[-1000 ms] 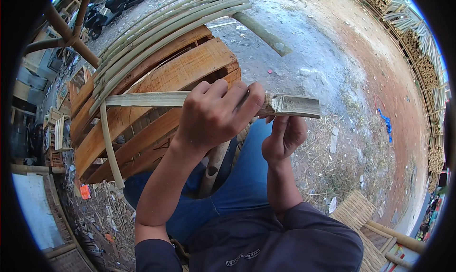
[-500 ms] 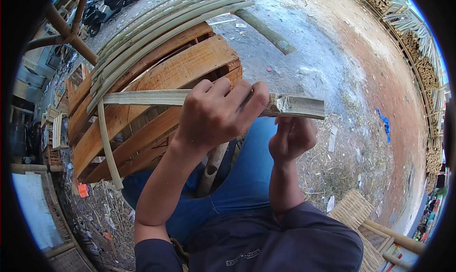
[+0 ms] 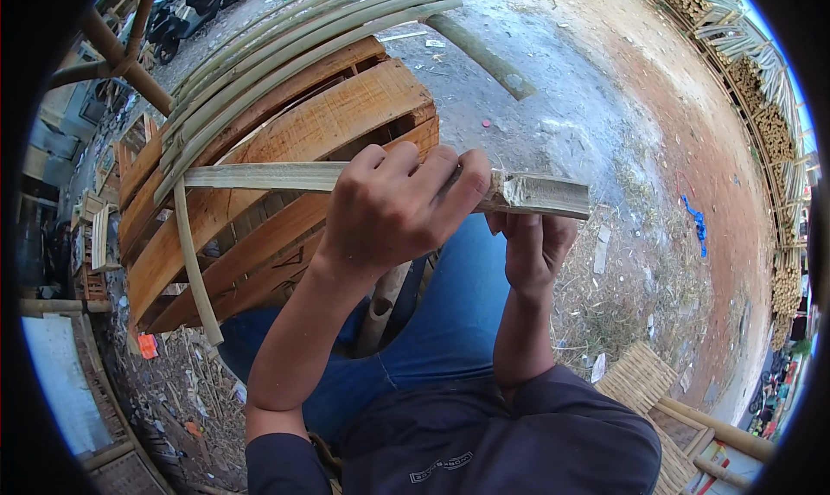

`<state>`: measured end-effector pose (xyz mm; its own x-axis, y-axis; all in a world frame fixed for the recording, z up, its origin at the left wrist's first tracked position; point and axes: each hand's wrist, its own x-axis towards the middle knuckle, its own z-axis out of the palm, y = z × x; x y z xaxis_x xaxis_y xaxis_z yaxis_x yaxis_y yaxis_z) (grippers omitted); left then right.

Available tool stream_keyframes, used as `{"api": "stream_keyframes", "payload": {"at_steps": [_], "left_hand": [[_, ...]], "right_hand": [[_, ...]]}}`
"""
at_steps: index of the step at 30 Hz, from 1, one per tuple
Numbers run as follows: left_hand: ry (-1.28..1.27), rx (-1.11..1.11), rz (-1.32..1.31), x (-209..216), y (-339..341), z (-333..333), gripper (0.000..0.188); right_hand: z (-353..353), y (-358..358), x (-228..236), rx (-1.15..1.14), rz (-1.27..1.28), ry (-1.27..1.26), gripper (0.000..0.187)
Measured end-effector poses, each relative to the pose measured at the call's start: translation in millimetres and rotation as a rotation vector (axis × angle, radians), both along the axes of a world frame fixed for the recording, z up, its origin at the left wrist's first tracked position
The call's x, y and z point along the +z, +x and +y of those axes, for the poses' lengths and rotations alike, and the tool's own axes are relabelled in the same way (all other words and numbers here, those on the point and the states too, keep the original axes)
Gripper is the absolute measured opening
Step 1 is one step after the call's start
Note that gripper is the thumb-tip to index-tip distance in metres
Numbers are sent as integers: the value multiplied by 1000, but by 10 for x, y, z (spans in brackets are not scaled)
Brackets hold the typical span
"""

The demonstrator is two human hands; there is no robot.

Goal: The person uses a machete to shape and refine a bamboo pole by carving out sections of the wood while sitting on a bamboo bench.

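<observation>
A long split bamboo strip (image 3: 264, 176) lies level across the middle, its hollow right end (image 3: 549, 194) pale inside, with a rough node beside my fingers. My left hand (image 3: 402, 197) is wrapped over the strip from above, knuckles up. Just below the right end, my right hand (image 3: 538, 249) is closed, thumb up against the strip's underside. The strip hides part of its fingers, and I cannot make out what they hold. The strip's left part passes over a slatted wooden crate (image 3: 346, 97).
Several bamboo strips (image 3: 320, 41) lie along the crate's far side, and another strip (image 3: 197, 270) hangs down its left. A bamboo pole (image 3: 484, 58) juts out beyond it. A woven bamboo panel (image 3: 638, 378) is at the lower right; bamboo stacks (image 3: 765, 106) line the far right.
My right hand has shifted slightly, its fingers and thumb now closer up under the strip. My left hand and the strip stay nearly in place.
</observation>
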<state>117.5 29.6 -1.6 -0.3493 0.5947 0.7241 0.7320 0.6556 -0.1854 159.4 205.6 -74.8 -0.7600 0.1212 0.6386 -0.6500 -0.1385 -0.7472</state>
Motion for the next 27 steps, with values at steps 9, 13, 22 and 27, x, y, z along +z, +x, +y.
{"api": "stream_keyframes", "payload": {"at_steps": [9, 13, 22, 27], "left_hand": [[15, -34, -50, 62, 2, 1, 29], [54, -17, -30, 82, -21, -2, 30], [46, -10, -13, 25, -40, 27, 27], [18, -64, -132, 114, 28, -21, 27]], "right_hand": [[-62, -25, -16, 259, -114, -417, 19], [3, -78, -20, 480, -128, -554, 37], [-2, -68, 72, 431, -82, -437, 27], [-71, -107, 95, 832, -154, -603, 27]]}}
